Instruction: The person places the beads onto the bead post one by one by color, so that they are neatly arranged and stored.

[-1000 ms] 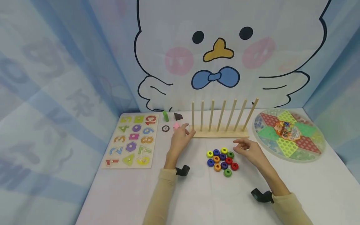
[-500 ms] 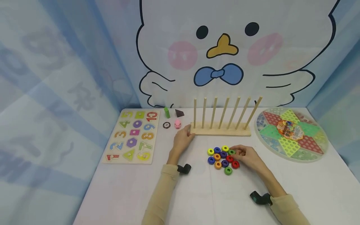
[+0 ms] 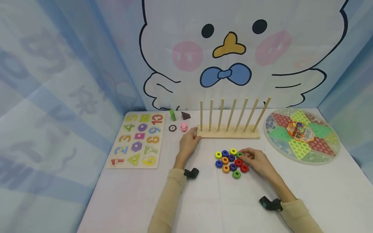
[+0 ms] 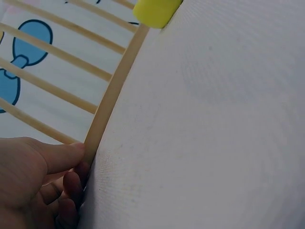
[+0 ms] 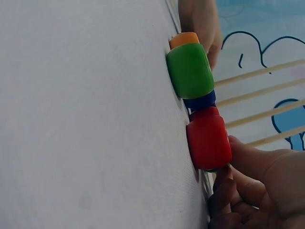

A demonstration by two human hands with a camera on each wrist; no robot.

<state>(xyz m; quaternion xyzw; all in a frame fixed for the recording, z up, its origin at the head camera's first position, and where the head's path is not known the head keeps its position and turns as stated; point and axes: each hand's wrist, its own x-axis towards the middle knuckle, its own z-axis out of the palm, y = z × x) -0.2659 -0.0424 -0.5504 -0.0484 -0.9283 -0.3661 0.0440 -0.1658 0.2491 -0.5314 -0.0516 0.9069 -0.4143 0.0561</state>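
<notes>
My left hand (image 3: 187, 141) holds the left end of a wooden peg rack (image 3: 228, 133), a flat base with several upright dowels. In the left wrist view its thumb (image 4: 66, 156) presses the base's end, with the other fingers curled below. My right hand (image 3: 257, 160) is at the right side of a cluster of small coloured rings, pinching a green ring (image 3: 239, 154) between thumb and fingers. Close beside lie a red ring (image 3: 238, 162) and a yellow ring (image 3: 233, 151). In the right wrist view, another red ring (image 5: 209, 140) mostly hides the pinched one.
On the left lies a number puzzle board (image 3: 134, 140). A pink pig figure (image 3: 184, 127), a black-rimmed disc (image 3: 172, 128), a green block (image 3: 173, 115) and a dark wedge (image 3: 185, 115) sit behind my left hand. A round star-patterned game board (image 3: 301, 136) lies at right.
My left hand has moved from beside the pig figure onto the rack's end. The right hand has come down and left to the green ring and now pinches it.
</notes>
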